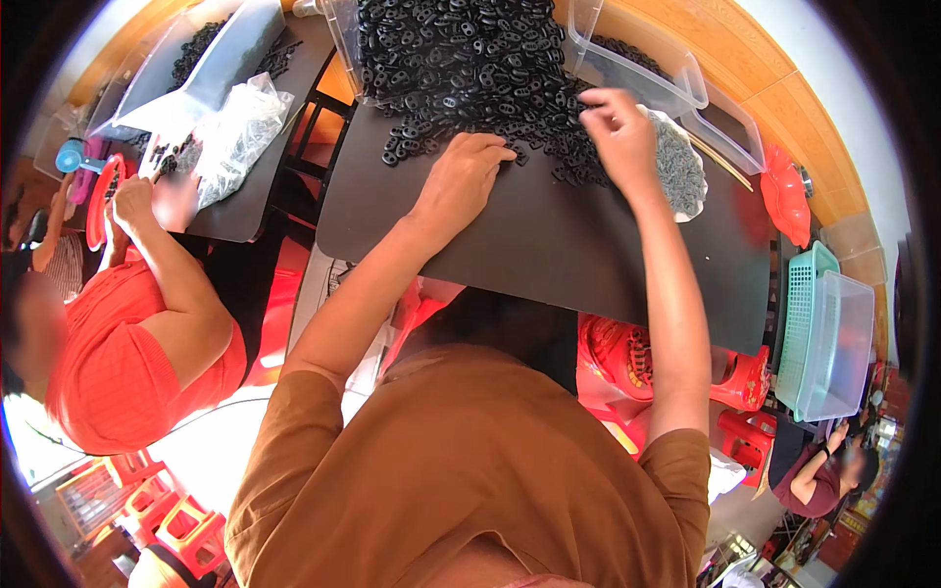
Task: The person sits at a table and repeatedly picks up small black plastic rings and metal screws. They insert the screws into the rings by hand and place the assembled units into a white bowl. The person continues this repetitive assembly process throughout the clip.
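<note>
A large heap of small black oval plastic pieces with holes (pixel 461 69) spills from a clear bin onto the dark table. At its near edge is my left hand (pixel 459 186), palm down, fingers drawn together beside a few loose pieces. Whatever lies between its fingertips is too small to make out. My right hand (pixel 623 147) is raised over the right side of the heap with its fingers curled, slightly blurred. What they pinch, if anything, does not show. Right beside that hand sits a white dish (pixel 698 204) full of small grey parts.
Clear bins (pixel 637 73) and thin sticks (pixel 720 162) lie at the back right, near a red scalloped dish (pixel 784 196). A green basket (pixel 806 323) stands off the right edge. On the left, a person in red (pixel 147 353) works at another table (pixel 240 211).
</note>
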Tool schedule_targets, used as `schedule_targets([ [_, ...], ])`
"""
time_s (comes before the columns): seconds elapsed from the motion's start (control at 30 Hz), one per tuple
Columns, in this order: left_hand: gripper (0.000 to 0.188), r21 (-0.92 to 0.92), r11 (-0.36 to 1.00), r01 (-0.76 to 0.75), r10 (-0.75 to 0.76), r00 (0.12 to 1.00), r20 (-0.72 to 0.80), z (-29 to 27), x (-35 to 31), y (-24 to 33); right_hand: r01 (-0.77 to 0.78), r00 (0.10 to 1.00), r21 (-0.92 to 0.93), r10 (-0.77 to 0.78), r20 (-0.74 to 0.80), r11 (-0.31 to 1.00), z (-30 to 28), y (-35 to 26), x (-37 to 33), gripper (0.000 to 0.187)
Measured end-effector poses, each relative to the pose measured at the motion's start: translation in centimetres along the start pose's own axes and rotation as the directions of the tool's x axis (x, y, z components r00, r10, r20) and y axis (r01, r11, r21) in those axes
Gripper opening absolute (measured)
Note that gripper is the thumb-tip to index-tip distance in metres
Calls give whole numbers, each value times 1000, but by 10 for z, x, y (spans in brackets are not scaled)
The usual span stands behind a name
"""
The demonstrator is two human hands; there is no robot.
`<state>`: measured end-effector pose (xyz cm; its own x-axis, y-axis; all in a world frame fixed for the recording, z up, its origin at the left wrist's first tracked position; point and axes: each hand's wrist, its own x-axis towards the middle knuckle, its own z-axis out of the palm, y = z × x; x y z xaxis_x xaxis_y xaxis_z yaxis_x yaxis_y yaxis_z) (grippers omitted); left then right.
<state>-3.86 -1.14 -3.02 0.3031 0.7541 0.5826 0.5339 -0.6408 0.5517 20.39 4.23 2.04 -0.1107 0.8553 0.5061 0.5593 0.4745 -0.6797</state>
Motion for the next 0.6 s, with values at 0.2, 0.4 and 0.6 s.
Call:
schedule_targets([
  [0.2,25,-196,963,186,-197,980,-37,-11,3,-2,222,972,-169,-205,111,960,18,-4,-39,19],
  [0.4,19,84,995,55,-56,998,6,-11,2,7,439,890,-256,-379,253,861,35,-28,-42,24],
  [0.6,16,26,998,55,-57,996,71,-8,4,0,403,901,-311,-313,300,861,35,-20,-42,18],
])
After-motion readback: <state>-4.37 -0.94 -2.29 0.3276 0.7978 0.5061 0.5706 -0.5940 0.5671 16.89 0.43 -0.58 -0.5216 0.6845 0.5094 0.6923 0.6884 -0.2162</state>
